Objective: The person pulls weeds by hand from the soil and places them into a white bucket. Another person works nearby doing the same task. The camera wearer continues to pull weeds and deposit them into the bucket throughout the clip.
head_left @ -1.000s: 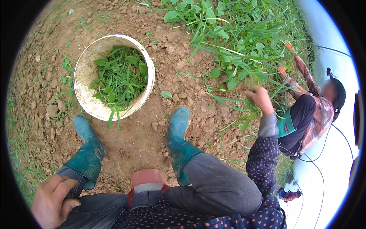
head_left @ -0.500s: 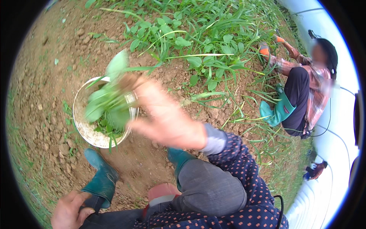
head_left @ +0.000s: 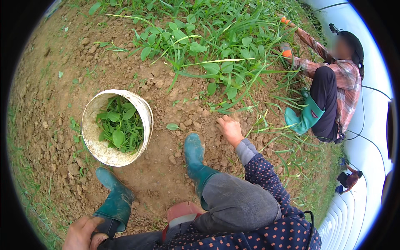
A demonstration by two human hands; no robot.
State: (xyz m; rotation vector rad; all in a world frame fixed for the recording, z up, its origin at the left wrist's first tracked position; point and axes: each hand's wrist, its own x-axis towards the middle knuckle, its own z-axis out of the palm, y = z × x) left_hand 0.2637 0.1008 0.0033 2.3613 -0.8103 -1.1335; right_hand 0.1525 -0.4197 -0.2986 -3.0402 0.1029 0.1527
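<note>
My right hand (head_left: 230, 130) reaches down to the bare soil (head_left: 208, 141) beside the green plants (head_left: 227, 75). Its fingers are bent together at the ground, and their tips are partly hidden. On the lower left, my left hand (head_left: 81, 234) is closed round the dark trouser leg (head_left: 105, 224) just above my boot top. A white bucket (head_left: 92, 139), dirty inside and tilted in view, stands in front of my feet. Loose green leafy plants (head_left: 118, 129) lie inside it. One small leaf (head_left: 172, 126) lies on the soil right of the bucket.
My green rubber boots (head_left: 194, 150) stand on cloddy soil, a reddish seat-like thing (head_left: 183, 210) between my legs. At right a co-worker (head_left: 343, 83) with orange-marked gloves crouches by the plants. Another person (head_left: 349, 180) bends farther off along the white plastic sheeting (head_left: 354, 154).
My right hand has moved from above the bucket rightward to the soil, and the leafy plants it held now lie in the bucket. The co-worker's arms reach farther into the plants.
</note>
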